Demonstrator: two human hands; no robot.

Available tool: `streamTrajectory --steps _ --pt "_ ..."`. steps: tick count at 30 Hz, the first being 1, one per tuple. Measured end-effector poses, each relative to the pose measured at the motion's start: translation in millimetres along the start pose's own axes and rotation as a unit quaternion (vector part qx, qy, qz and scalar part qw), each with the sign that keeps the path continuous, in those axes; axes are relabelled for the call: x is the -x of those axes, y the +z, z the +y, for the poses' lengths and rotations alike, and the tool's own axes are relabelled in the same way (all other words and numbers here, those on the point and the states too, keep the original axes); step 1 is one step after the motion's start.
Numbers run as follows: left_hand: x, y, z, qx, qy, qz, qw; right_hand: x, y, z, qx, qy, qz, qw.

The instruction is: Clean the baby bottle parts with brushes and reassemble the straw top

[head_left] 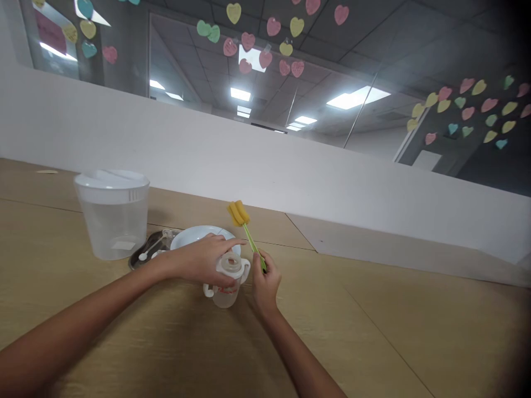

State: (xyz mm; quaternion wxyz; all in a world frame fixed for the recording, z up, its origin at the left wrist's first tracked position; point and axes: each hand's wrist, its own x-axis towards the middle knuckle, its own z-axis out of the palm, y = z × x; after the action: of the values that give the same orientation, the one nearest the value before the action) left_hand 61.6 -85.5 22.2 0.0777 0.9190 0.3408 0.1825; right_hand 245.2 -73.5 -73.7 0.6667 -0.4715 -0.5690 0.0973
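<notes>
Table (373, 331), white dish (194, 234) on it. Just this side of the dish, a two-handled bottle (225, 299), lid off, left hand (203, 258) grasping it near the top. Right hand (266, 283) grips the green stem of a brush (239, 214); yellow sponge outside the bottle, not inserted. Bottle translucent, white handles, red lettering.

Found a pale brown, wood-toned desk (352, 342), crossed by thin dark seams (301, 232). Noted at left, standing upright, a translucent bucket (112, 224) with a white lid (112, 178) seated on top. Recorded just beside the bucket, on its right, a shiny metal tray (136, 259), partly hidden. Found next to the tray a pale blue-white dish (199, 233), near edge covered; cannot confirm contact between them. Noted behind and left of the bucket a small, flat beige piece (47, 172), too small to identify.
</notes>
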Motion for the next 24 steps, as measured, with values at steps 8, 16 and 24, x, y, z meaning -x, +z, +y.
streamTrajectory --steps 8,16,24 --pt "-4 19.4 -6 -0.013 0.023 -0.05 0.998 0 0 0 0.0 -0.001 0.003 1.0" --pt "-5 24.8 -10 -0.014 0.024 -0.06 0.998 0 1 1 0.004 0.008 0.004 1.0" --pt "-8 7.7 -34 0.077 -0.016 -0.088 0.993 0 2 2 0.008 0.016 0.003 1.0"
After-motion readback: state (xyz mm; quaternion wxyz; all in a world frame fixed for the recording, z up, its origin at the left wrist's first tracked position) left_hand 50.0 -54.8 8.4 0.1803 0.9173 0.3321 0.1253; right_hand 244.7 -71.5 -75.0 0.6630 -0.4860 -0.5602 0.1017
